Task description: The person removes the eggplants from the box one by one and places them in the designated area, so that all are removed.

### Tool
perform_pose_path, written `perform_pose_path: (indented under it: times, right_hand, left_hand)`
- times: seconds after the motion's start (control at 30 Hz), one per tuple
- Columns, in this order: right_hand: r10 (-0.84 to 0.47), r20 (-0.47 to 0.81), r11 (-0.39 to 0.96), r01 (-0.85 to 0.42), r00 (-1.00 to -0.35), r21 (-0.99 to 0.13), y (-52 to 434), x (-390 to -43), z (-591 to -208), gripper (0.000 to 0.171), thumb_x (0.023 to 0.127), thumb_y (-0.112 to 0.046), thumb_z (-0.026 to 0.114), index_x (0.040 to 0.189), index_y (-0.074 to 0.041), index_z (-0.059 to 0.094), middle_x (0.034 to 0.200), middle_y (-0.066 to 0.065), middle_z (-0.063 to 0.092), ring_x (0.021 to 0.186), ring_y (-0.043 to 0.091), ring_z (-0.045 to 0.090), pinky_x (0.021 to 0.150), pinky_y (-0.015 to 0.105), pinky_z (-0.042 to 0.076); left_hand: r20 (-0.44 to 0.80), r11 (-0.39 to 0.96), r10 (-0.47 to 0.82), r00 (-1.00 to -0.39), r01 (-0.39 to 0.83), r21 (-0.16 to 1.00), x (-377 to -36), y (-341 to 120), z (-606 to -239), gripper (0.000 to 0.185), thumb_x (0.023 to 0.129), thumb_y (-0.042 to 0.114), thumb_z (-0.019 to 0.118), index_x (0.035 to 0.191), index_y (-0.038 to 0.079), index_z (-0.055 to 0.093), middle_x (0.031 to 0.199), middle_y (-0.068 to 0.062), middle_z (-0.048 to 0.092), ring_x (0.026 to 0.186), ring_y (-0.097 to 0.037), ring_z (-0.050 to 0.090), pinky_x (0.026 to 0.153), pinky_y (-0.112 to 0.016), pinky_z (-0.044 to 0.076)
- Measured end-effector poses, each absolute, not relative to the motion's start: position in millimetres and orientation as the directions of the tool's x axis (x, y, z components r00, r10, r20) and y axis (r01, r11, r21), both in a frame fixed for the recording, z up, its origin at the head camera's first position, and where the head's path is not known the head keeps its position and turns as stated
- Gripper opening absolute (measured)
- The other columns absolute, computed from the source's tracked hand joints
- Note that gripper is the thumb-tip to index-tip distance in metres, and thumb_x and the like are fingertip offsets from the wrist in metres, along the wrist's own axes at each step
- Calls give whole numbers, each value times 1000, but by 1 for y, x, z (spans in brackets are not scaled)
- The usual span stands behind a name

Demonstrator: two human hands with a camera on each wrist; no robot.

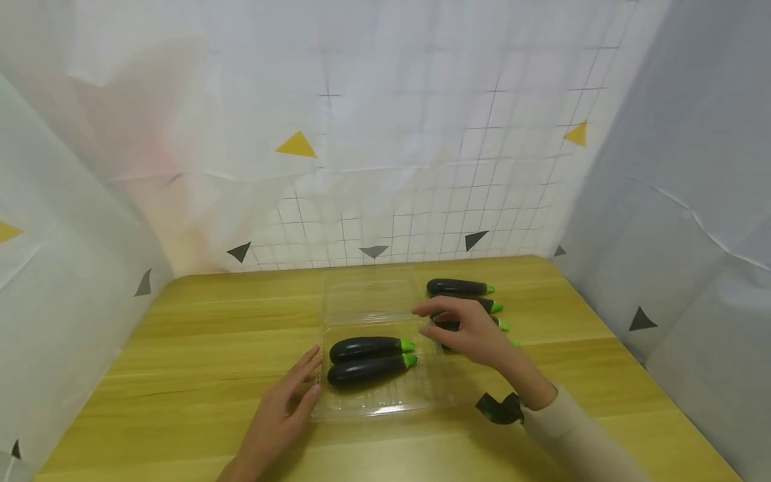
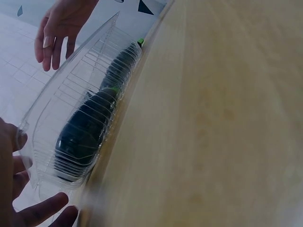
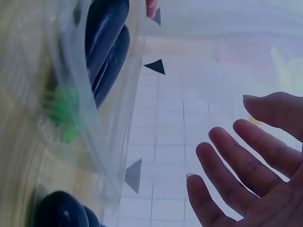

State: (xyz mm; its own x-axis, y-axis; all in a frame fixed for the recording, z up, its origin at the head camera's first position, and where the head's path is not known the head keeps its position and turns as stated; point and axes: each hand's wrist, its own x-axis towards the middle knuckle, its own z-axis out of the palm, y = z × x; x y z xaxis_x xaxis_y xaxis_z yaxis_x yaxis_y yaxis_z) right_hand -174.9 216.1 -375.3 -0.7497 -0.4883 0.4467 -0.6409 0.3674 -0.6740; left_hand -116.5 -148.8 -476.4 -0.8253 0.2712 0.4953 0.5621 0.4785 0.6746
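Two dark eggplants with green stem ends, an upper one [image 1: 364,347] and a lower one [image 1: 366,371], lie side by side in a clear plastic clamshell box [image 1: 385,404]. Its lid [image 1: 370,294] is folded back, away from me. My left hand [image 1: 278,408] is at the box's left side, fingers spread and fingertips right at the rim. My right hand [image 1: 472,331] hovers between the box and a row of several more eggplants [image 1: 458,287], partly covering them. In the right wrist view its fingers [image 3: 246,165] are spread with nothing between them.
The wooden tabletop [image 1: 199,348] carries everything. White sheets with grid lines and triangle marks [image 1: 298,145] stand behind and on both sides. A black strap [image 1: 501,408] hangs at the right sleeve [image 1: 572,428].
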Motion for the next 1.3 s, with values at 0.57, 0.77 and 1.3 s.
perform_pose_path:
  times: [0.57, 0.77, 1.3]
  right_hand:
    - [-538, 370, 388, -612, -757, -689, 192, -181, -385, 27, 101, -22, 72, 127, -18, 72, 124, -5, 71, 116, 26, 66, 93, 50, 57]
    - [-553, 342, 407, -605, -760, -685, 188, -183, -390, 28, 101, -25, 72, 128, -17, 71, 125, 1, 71, 117, 19, 65, 94, 50, 57]
    - [-601, 291, 435, -610, -744, -662, 177, -186, -400, 33, 97, -19, 77, 127, -6, 71, 126, 6, 71, 118, 24, 65, 94, 50, 56]
  left_hand:
    - [505, 496, 271, -819, 569, 656, -116, -151, -477, 48, 102, 10, 67, 149, 8, 57, 160, -3, 46, 116, -18, 67, 100, -51, 52]
    - [504, 503, 270, -821, 566, 653, -116, -152, -478, 48, 102, 12, 67, 149, 9, 57, 160, -1, 46, 116, -17, 67, 100, -52, 53]
    - [498, 479, 269, -824, 563, 674, -118, -151, -474, 48, 101, 9, 67, 148, 7, 57, 160, -5, 46, 117, -20, 67, 102, -56, 49]
